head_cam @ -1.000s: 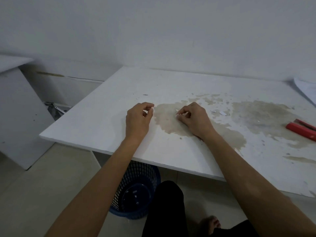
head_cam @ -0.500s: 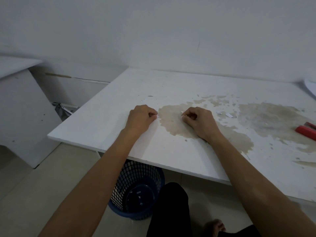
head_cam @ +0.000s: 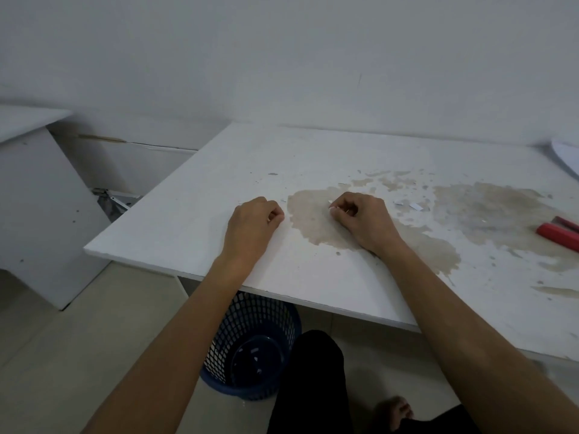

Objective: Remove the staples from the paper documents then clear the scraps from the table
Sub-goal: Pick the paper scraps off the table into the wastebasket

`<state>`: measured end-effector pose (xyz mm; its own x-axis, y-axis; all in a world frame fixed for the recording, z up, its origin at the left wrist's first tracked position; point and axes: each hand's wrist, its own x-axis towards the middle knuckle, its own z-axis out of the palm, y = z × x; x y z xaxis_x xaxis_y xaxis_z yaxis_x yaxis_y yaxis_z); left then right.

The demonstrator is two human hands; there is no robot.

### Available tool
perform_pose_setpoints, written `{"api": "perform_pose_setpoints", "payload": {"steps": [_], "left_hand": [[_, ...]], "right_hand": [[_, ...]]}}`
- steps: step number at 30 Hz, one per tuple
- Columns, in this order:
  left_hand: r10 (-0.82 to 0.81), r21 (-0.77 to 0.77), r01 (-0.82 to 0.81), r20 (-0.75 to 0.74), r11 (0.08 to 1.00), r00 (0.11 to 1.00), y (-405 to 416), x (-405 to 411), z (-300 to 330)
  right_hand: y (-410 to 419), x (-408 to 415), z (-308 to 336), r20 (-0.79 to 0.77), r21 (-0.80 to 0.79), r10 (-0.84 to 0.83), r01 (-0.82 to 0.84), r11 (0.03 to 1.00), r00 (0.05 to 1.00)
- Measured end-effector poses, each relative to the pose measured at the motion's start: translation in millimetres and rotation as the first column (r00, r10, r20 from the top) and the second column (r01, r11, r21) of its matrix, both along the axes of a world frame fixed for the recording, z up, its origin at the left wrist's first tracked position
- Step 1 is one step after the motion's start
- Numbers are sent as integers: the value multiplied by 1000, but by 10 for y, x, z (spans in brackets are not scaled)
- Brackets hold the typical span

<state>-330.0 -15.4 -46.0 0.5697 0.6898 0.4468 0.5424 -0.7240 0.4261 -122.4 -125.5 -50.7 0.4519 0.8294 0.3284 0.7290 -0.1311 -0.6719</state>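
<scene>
Both hands lie on the white table (head_cam: 194, 220), fingers curled. My left hand (head_cam: 253, 223) is closed in a fist with the thumb against the index finger; whatever is inside is hidden. My right hand (head_cam: 365, 220) pinches a tiny white paper scrap (head_cam: 331, 208) at its fingertips over the brown stain (head_cam: 308, 214). More small scraps (head_cam: 416, 207) lie just right of that hand, and one bit (head_cam: 283, 201) sits near the left knuckles. A red staple tool (head_cam: 559, 233) lies at the right edge.
A blue mesh waste basket (head_cam: 253, 349) with a few scraps inside stands on the floor under the table's front edge, beside my knee. A sheet of paper (head_cam: 567, 155) shows at the far right. A white cabinet (head_cam: 34, 214) stands to the left.
Both hands stay in nearly the same spot on the table. A white bit seen between my left thumb and fingers a second ago is now closed inside the fist. The camera shifted slightly.
</scene>
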Motion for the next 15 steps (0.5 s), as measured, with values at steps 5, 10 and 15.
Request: {"api": "perform_pose_setpoints", "payload": {"steps": [5,10,15], "left_hand": [[15,-163,32,281,986,960,-435,-528,-27],[75,-213,-2,331,977,941,-760,-1186,-162],[88,-343,-20,184,939,979,-760,-1420,-631]], "right_hand": [[-66,-132,38,33,-23,65,-64,998,997],[-148,-594,42,-22,15,239,-239,971,971],[-108,-1008,-17,-121,60,302,-297,953,945]]}}
